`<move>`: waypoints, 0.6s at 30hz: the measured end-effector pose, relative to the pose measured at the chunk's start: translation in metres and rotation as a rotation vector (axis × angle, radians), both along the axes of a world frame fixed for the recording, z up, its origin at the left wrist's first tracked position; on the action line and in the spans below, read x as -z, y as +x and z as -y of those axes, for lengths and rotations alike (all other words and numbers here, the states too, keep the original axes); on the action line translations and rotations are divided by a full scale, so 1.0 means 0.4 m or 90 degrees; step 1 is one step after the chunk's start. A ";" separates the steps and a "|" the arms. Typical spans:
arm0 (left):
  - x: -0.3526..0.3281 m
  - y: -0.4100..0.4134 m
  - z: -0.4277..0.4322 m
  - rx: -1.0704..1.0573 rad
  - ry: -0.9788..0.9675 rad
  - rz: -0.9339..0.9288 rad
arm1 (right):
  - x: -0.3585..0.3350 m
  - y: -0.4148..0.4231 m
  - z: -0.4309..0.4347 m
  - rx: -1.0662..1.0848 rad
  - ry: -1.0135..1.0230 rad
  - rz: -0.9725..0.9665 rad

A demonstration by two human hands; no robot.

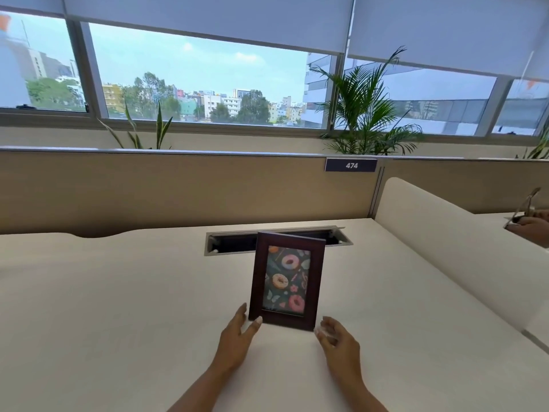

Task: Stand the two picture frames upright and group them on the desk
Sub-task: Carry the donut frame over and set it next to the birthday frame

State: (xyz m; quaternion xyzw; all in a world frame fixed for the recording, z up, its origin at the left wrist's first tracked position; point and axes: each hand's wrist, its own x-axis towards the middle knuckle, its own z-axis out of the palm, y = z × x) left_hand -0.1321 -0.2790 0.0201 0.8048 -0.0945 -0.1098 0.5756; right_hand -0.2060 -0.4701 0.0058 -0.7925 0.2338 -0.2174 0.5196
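Fingers (258,320) spread — dark rect. wood frame (286,280) upright.

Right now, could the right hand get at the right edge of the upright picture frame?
Probably yes. The right hand sits open just beside the picture frame at its lower right corner, and only bare desk shows between them.

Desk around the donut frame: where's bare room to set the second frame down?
Bare desk left of the donut frame, up to the partition; also right of it, up to the white divider. Tight spots: cable slot behind the frame, left hand and right hand at its base.
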 end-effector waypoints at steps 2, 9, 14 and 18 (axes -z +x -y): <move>-0.002 0.005 0.011 0.001 -0.051 -0.035 | -0.002 0.011 -0.004 -0.006 0.001 -0.002; 0.002 0.016 0.043 -0.010 -0.084 -0.004 | 0.000 0.032 -0.015 0.013 -0.061 -0.037; 0.011 0.013 0.038 -0.031 -0.090 0.017 | 0.003 0.034 -0.016 0.022 -0.091 -0.053; 0.008 0.005 0.033 -0.023 -0.099 0.020 | 0.003 0.033 -0.012 0.030 -0.083 -0.046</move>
